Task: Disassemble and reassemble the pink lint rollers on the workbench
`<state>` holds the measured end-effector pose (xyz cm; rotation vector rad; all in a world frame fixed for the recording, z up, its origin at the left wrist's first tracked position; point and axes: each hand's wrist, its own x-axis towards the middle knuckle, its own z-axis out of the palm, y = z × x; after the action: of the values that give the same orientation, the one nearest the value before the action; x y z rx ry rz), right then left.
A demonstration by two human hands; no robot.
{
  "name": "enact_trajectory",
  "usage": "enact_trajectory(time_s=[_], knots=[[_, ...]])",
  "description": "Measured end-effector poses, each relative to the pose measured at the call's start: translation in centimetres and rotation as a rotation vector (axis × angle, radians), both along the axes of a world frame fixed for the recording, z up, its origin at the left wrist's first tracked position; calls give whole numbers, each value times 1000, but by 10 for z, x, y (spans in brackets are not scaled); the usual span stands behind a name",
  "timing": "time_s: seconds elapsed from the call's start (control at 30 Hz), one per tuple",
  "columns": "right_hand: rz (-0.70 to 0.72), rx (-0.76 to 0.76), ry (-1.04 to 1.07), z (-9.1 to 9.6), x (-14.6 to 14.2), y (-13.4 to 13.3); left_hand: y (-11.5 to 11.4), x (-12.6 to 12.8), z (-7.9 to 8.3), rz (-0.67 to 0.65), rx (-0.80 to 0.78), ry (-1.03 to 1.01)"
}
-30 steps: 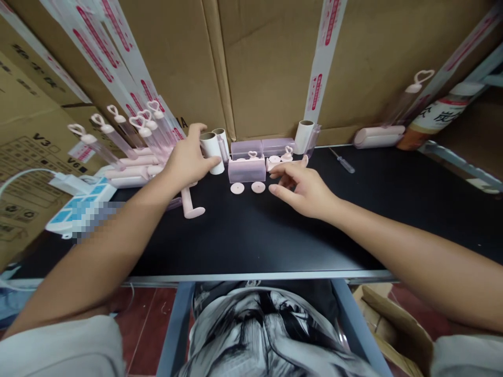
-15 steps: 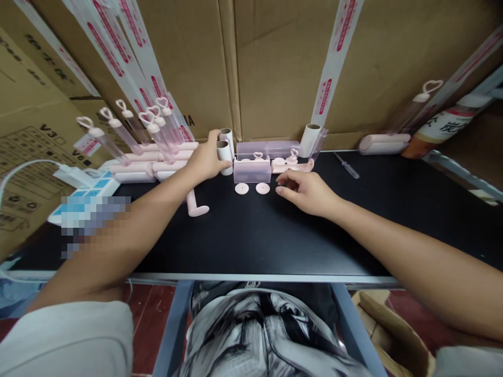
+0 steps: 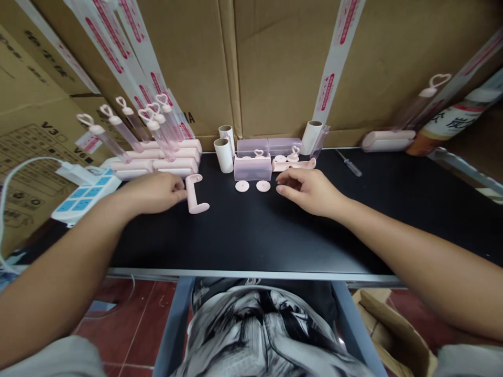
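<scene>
My left hand (image 3: pixel 157 192) is low over the left of the black table, its fingers loosely bent and holding nothing I can see. Its fingertips are right beside a pink U-shaped bracket (image 3: pixel 191 195); I cannot tell whether they touch it. My right hand (image 3: pixel 310 191) rests with half-curled fingers, a gap between thumb and forefinger, and nothing in it. Just beyond it lies a pink bracket-like piece (image 3: pixel 301 166) with a small heart-topped part (image 3: pixel 293 154) behind. Left of the right hand are a translucent lilac box (image 3: pixel 252 169) and two pink discs (image 3: pixel 242 186).
White cardboard-like tubes (image 3: pixel 223 156) stand left of the box, another tube (image 3: pixel 312 137) right. Several pink rollers (image 3: pixel 175 165) with heart-topped clear tubes stand left, near a power strip (image 3: pixel 84 198). A screwdriver (image 3: pixel 349 163), another roller (image 3: pixel 387 141) and a bottle (image 3: pixel 451 123) are right.
My left hand has let go of the white tube and moved left and towards me, beside the U-shaped bracket. The tube now stands free. My right hand has hardly moved.
</scene>
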<state>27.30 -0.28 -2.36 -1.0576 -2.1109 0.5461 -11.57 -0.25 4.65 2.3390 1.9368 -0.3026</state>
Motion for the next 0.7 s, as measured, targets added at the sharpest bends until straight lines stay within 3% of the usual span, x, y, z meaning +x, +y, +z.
enact_trajectory(time_s=[0.07, 0.13, 0.27, 0.37, 0.5, 0.6, 0.7], knots=[[17, -5, 21, 2, 0, -2, -5, -8, -14, -78, -49, -38], [39, -31, 42, 2, -1, -5, -9, -11, -25, -161, 5, -104], [105, -137, 104, 3, -5, -12, -26, 0, -28, -243, 125, -290], [202, -275, 217, 4, -11, -21, -42, 25, -18, -359, 155, -475], [455, -530, 442, 7, -22, -36, -49, 76, -7, -566, 78, -570], [578, -616, 608, 7, -26, -43, -40, 110, -9, -744, 97, -533], [612, -672, 697, 6, -25, -47, -28, 127, -20, -814, 221, -542]])
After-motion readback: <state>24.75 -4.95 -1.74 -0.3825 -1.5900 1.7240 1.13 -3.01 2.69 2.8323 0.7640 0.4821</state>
